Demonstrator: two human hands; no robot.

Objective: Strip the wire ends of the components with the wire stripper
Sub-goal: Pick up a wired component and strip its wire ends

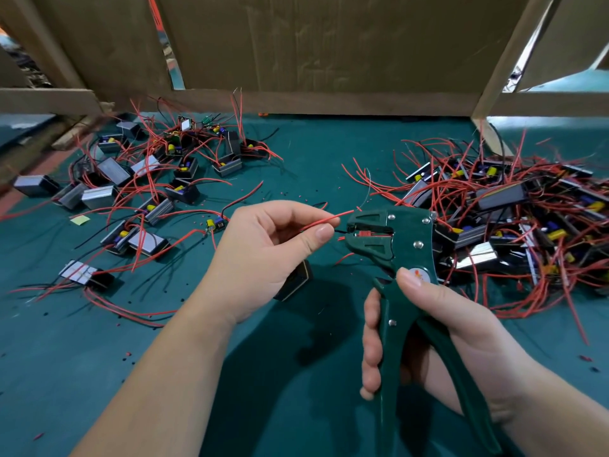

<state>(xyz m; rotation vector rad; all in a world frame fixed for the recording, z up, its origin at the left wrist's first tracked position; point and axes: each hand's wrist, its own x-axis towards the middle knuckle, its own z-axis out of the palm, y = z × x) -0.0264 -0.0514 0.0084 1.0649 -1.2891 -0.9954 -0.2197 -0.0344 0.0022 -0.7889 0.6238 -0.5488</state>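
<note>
Green table (303, 153); wired components (110, 170) scattered.

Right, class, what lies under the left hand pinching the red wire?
A black component pokes out beneath the left hand, over the green mat. The hand covers most of it, so its top and wire joints cannot be seen.

This looks like a small workshop for assembling electronics. The table (296, 153) has a green cover. On it lie small electronic parts with red wires, a left heap (148, 179) and a right heap (514, 206). Cardboard walls (329, 44) stand around the work place. A wire stripper (412, 232) is above the table, and bits of insulation (127, 352) lie scattered on it.
</note>
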